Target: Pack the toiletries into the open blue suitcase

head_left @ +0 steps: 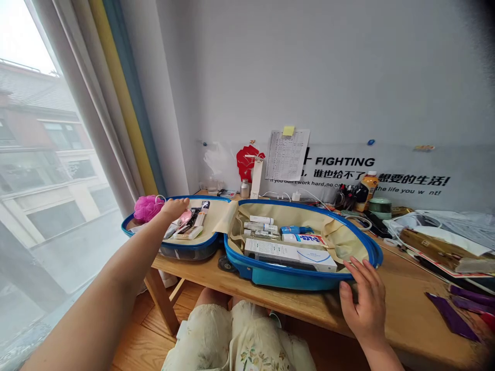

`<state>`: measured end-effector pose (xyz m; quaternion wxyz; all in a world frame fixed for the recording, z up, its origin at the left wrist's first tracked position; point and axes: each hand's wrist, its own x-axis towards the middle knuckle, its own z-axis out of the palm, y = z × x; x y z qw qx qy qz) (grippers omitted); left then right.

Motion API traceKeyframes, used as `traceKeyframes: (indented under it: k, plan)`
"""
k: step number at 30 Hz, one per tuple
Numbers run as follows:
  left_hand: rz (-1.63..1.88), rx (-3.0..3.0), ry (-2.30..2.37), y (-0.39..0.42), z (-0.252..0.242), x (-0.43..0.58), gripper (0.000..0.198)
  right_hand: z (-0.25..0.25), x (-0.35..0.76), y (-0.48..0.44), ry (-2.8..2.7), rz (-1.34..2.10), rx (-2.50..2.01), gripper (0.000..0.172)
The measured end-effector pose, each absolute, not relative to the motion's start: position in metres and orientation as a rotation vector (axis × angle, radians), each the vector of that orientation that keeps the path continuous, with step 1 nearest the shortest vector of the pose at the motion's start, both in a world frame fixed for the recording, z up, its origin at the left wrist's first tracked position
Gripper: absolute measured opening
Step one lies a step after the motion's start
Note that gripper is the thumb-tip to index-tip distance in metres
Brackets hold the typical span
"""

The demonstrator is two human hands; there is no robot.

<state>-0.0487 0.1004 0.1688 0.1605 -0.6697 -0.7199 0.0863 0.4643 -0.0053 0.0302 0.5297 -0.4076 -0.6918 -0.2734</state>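
A blue suitcase point(294, 278) with a beige lining lies spread on the wooden table, both halves facing up. My left hand point(175, 208) reaches over its left half, beside a pink bath puff point(148, 208); the fingers look stretched out and hold nothing visible. Below that hand lie several small packets and makeup items point(193, 221). In the right half are a long white box point(290, 254), a toothpaste tube point(303, 238), a blue packet point(294, 230) and small clear bottles point(260, 226). My right hand point(364, 296) is open at the front right rim, fingers apart.
On the table's right side lie a brown pouch point(436, 247), purple wrappers point(452, 314) and cables. An orange bottle point(366, 190) and a green jar point(380, 207) stand behind the suitcase. A white lamp point(257, 178) stands by the wall. The window is at left.
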Motion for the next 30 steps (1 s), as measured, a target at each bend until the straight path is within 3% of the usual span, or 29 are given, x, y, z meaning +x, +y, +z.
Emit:
traceKeyframes:
  k: [7, 14, 21, 30]
  plan:
    - [0.039, -2.244, -1.683, 0.107, 0.212, 0.066, 0.042, 0.028, 0.466, -0.006, -1.656, -0.653, -0.994, 0.043]
    - [0.227, -2.731, -1.220, 0.108, 0.182, 0.179, 0.057, 0.028, 0.467, -0.005, -1.656, -0.645, -0.992, 0.041]
    - [0.394, -2.753, -1.242, 0.120, 0.151, 0.198, 0.056, 0.030, 0.466, -0.006, -1.663, -0.662, -0.970, 0.044]
    - [0.308, -2.762, -1.343, 0.125, 0.142, 0.195, 0.060, 0.031, 0.465, -0.007, -1.661, -0.656, -0.962, 0.047]
